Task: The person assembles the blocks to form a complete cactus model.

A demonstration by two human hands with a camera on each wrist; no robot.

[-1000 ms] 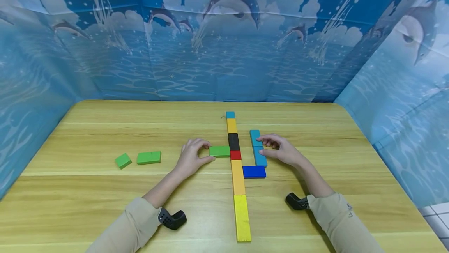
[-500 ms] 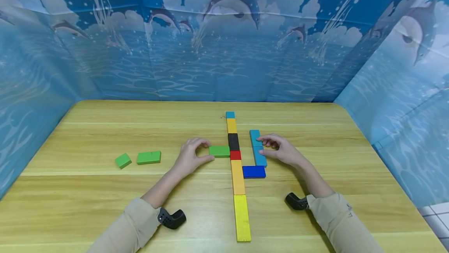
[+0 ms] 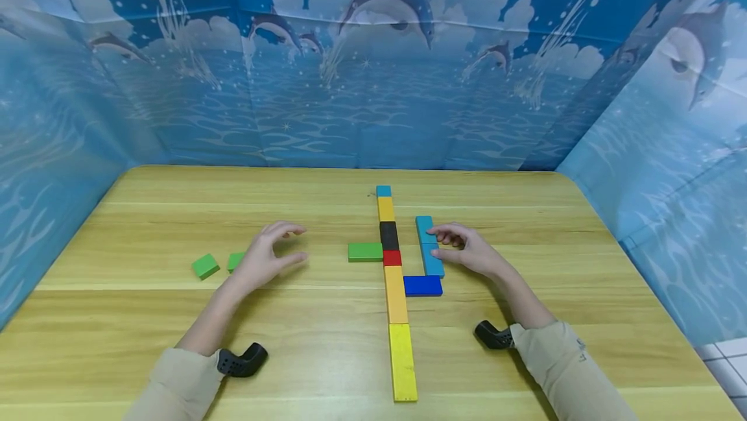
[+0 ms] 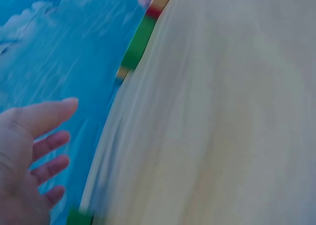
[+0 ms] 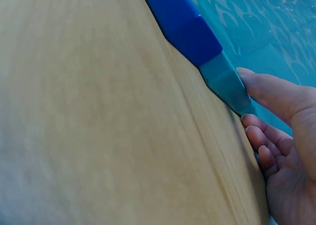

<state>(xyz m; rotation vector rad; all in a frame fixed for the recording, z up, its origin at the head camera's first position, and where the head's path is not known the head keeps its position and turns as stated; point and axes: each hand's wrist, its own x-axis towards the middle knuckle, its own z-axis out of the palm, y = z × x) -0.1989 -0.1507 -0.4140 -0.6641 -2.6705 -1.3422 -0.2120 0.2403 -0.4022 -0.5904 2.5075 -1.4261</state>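
My left hand hovers over the left half of the table, thumb and fingers spread and holding nothing. Behind it, a green block is partly hidden; a shorter green block lies further left. Another green block lies crosswise, its right end against a red block. My right hand has its fingertips at two light blue blocks, the far one and the near one, set end to end. In the right wrist view the thumb lies right along a light blue block.
A straight row runs through the table's middle: a small blue block, an orange one, a black one, the red one, a longer orange one and a yellow one. A dark blue block juts right from it.
My left hand has moved away from the green block beside the red one, leftward, and now covers part of the other green block. The right hand stays where it was.
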